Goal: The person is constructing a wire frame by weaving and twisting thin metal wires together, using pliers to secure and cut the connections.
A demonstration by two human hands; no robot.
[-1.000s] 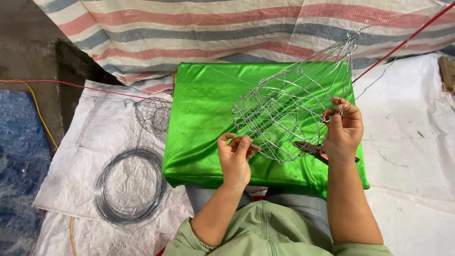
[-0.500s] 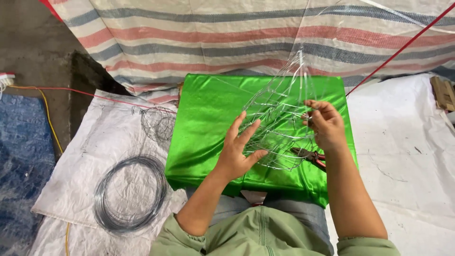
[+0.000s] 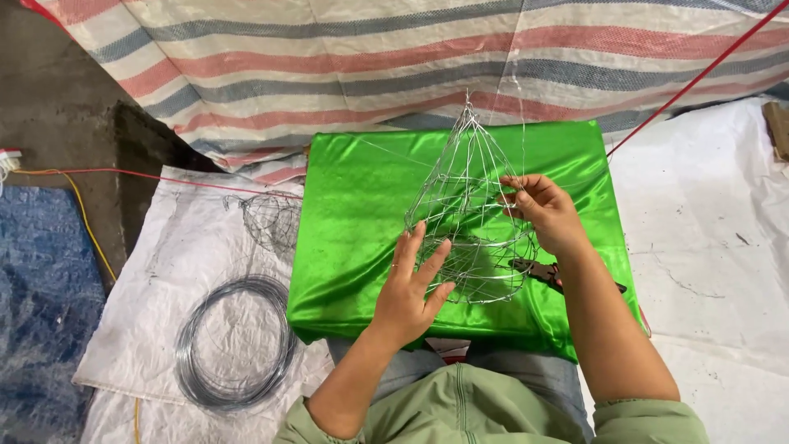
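A cone-shaped frame of thin silver wire [image 3: 466,214] stands upright over a shiny green cloth [image 3: 362,205] that covers a low block in front of me. My left hand [image 3: 411,288] rests against the frame's lower left side with its fingers spread. On the frame's right side my right hand [image 3: 544,211] pinches one of the wires. Dark pliers [image 3: 538,272] lie on the green cloth, partly hidden under my right forearm.
A coil of grey wire [image 3: 234,341] lies on a white woven sack [image 3: 164,271] at the left, with a small wire mesh shape [image 3: 271,218] beyond it. A striped tarp [image 3: 394,57] hangs behind. A red cord [image 3: 699,78] runs at the upper right, and blue sheeting [image 3: 41,304] lies far left.
The wire frame has been turned from lying tilted on the cloth to standing upright with its point up. My left hand has opened against its side; my right hand has stayed on its right side.
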